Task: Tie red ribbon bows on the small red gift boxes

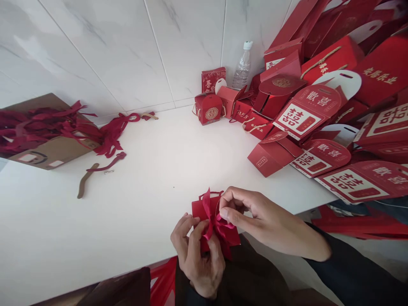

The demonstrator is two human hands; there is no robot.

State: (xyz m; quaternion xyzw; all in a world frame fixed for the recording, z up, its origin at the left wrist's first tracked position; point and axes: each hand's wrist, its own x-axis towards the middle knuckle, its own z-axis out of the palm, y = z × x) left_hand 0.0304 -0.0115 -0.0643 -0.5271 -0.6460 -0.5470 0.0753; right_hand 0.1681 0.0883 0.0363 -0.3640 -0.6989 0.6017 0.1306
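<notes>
Head view, one item in hand: small red box (200, 210), held at the near edge of the white table (134, 199), partly over the lip, not resting flat. Left hand (197, 257): closed on the box from below, fingers pressing its front face and the lower ribbon tail. Right hand (255, 219): narrow pinch, thumb and forefinger closed on a loop of the red ribbon (216, 224) at the box front. Ribbon condition: bunched, half-formed bow, tails hanging loose below. Surroundings: pile of red gift boxes (318, 123) to the right, near; cardboard carton (54, 151) of spare ribbons far left; stray ribbon strip (83, 180) on the table; water bottle (242, 66) against the wall. Risks, as judged: the pinch is small, so a slack pull could let the loop slide out and the bow collapse; too hard a pull could crease the thin card or tear its slot; the box, unsupported past the table edge, could drop if the left grip loosens.
</notes>
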